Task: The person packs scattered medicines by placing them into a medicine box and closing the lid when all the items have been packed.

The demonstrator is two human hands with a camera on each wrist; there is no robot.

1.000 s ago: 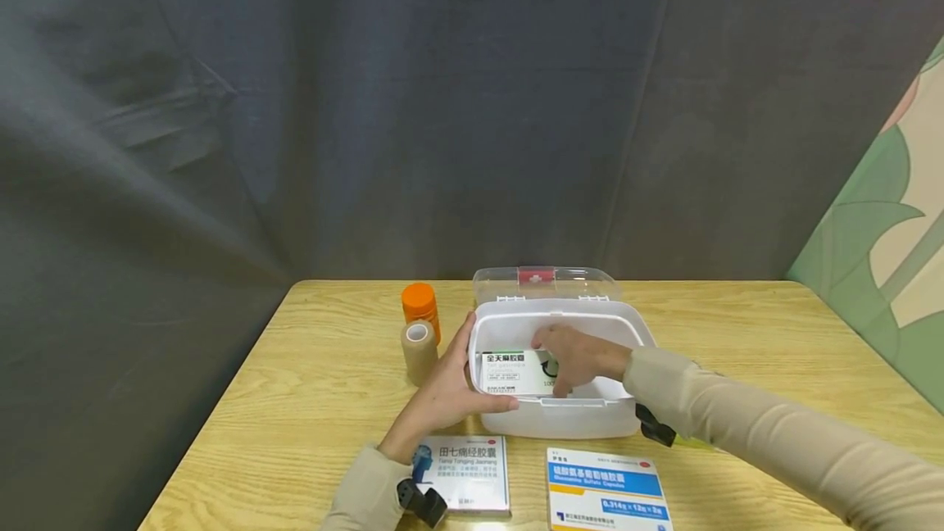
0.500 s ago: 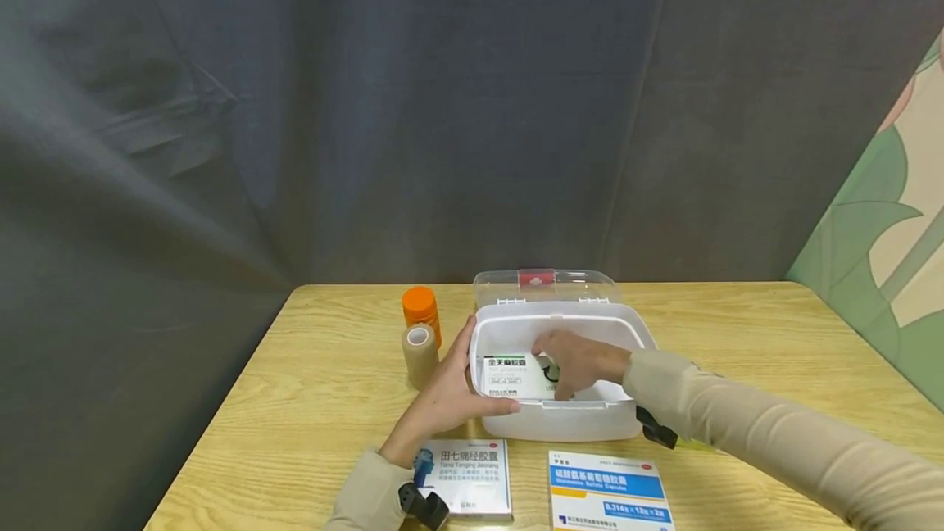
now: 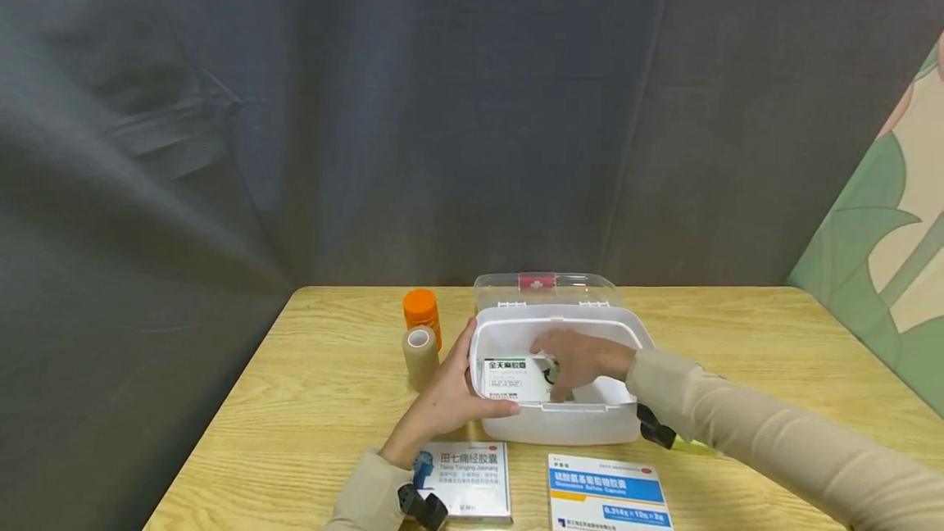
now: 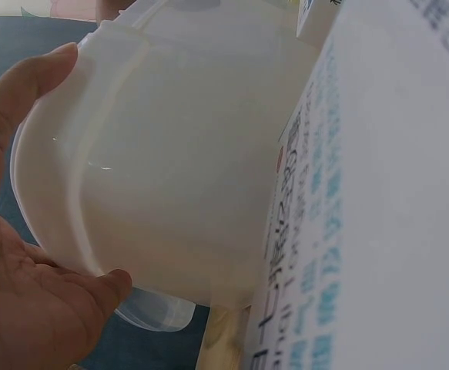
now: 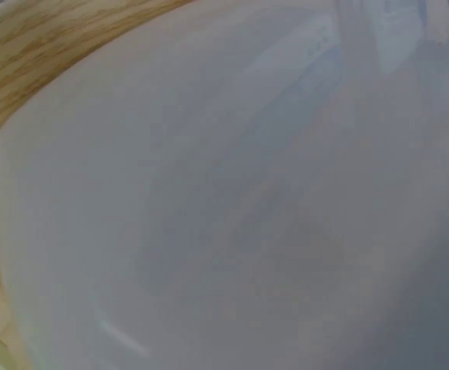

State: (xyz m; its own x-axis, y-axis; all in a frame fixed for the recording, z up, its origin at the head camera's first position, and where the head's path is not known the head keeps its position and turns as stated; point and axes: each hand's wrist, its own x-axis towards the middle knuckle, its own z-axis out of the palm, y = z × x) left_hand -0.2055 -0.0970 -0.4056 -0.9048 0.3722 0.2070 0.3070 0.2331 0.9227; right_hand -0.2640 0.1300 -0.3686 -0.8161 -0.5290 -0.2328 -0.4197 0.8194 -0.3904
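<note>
A translucent white first-aid box point(image 3: 556, 426) stands with its lid point(image 3: 575, 292) swung back behind it. My left hand point(image 3: 442, 397) holds the box's left front corner, thumb along the front rim and fingers on the left side; the left wrist view shows this hand point(image 4: 47, 301) against the plastic wall point(image 4: 170, 169). Inside, my right hand point(image 3: 578, 357) grips a white medicine carton point(image 3: 509, 382) with dark print, thumb and fingers at its near and far edges. The hand covers the carton's right end. Only blurred plastic point(image 5: 209, 200) fills most of the right wrist view.
An orange-capped bottle point(image 3: 420, 306) and a tan bandage roll point(image 3: 420, 359) stand left of the box. In front lie a white medicine carton with teal print point(image 3: 472, 478) and a blue-and-white carton point(image 3: 608, 492). Something yellow-green point(image 3: 693, 447) shows under the right forearm. A dark curtain point(image 3: 472, 105) hangs behind.
Both hands keep almost the same place. The carton in my right hand sits very slightly lower behind the front rim. The whole head view has shifted a little.
</note>
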